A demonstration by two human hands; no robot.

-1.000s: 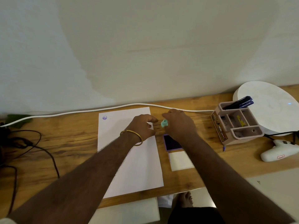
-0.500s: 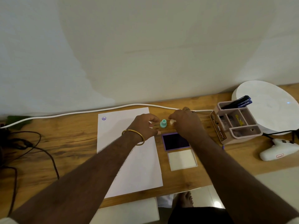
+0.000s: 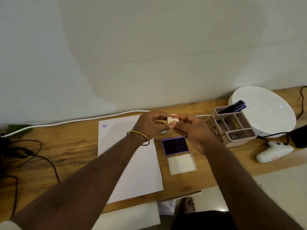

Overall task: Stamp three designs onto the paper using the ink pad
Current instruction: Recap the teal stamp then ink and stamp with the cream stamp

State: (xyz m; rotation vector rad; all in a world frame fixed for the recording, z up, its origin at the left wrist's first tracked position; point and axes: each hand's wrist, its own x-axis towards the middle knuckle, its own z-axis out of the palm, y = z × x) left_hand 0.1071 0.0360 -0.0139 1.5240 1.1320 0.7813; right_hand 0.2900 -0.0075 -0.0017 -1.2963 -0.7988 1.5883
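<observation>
Both hands pinch a small cream plastic stamp (image 3: 172,120) lying sideways, long axis left-right: left hand (image 3: 152,125), right hand (image 3: 192,130). Which end is the face can't be told; it's above the white paper sheet (image 3: 132,163).

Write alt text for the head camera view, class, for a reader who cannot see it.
Two bare hands, left hand and right hand, hold a small cream stamp between their fingertips above a wooden desk. Below lie a white paper bearing one purple stamped design in its far left corner and an open purple ink pad beside it.
</observation>
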